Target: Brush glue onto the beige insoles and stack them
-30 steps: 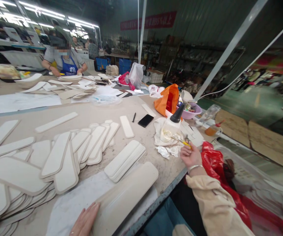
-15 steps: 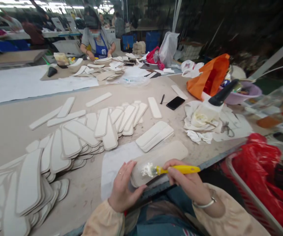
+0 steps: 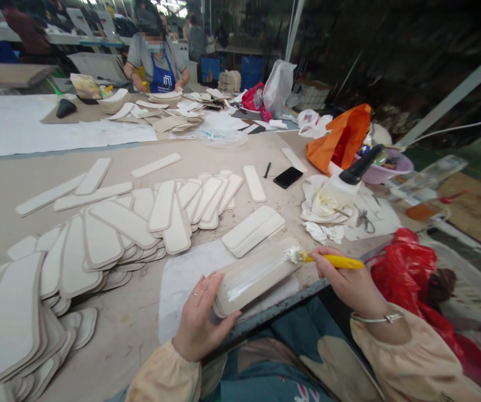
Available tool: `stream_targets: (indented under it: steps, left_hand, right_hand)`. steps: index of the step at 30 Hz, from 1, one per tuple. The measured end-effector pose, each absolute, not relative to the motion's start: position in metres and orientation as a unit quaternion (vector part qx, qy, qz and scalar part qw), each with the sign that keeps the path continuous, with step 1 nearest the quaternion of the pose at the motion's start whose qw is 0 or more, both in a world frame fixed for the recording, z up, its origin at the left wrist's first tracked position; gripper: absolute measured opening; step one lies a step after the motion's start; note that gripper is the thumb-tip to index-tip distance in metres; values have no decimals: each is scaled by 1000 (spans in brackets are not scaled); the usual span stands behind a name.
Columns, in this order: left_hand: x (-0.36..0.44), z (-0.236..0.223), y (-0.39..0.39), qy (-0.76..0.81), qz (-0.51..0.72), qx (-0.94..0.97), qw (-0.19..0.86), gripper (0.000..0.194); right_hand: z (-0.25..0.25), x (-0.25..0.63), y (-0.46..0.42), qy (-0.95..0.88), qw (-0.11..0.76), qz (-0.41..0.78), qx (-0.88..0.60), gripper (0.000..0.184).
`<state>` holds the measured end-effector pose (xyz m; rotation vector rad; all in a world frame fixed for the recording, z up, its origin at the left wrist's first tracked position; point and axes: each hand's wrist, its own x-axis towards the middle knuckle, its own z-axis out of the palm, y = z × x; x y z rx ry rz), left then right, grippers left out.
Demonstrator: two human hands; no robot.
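Note:
A long beige panel with rounded corners (image 3: 244, 285) lies on white paper (image 3: 171, 290) at the table's near edge, with a wet white streak along its top. My left hand (image 3: 201, 312) holds its left end, fingers on the far side of the corner and thumb at the near side. My right hand (image 3: 345, 276) is closed round a yellow-handled brush (image 3: 332, 261). White paste coats the bristles, which touch the panel near its right end. Just beyond lies a small stack of pale cream strips (image 3: 253, 230).
Overlapping cream pieces (image 3: 106, 234) spread over the left side. A black phone (image 3: 288, 177), a white jug with a black handle (image 3: 343, 181) and scissors (image 3: 365, 221) lie to the right. A red plastic bag (image 3: 403, 268) fills a basket beside the table. A co-worker (image 3: 159, 61) sits opposite.
The brush in my right hand has moved right along the panel, leaving a smeared white streak where a lump of paste was. My left hand stays at the panel's left end.

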<state>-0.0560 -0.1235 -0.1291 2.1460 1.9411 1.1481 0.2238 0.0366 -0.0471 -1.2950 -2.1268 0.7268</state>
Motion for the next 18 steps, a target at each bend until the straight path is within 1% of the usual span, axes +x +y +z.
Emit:
stream_targets:
  steps: [2,4,6,9,12,15,18]
  left_hand:
    - [-56,-131,-124,624,371,687,12,79]
    - [-57,-133,-123,622,372,688,8,80]
    - [-57,-134,-123,620,373,690,4,83]
    - [-57,-136,-122,617,376,692,-5,87]
    - [-58,-137,-123,613,380,692,-6,87]
    - [-58,-137,-124,616,381,690,-6,86]
    - [-58,-136,-124,617,373,693,-12,87]
  right_hand:
    - [-47,224,31,-821,283,194,-456,18]
    - [-48,216,16,-859,289,134,-400,11]
    - [-48,201,-4,-892,279,116,-338,11]
    - [-44,174,-35,-913,263,170,-262,15]
    - [-41,153,-53,-900,280,249,-223,15]
    - [-42,149,-53,-867,276,334,-246,11]
    - [-50,166,-39,-814,263,394,-335,17]
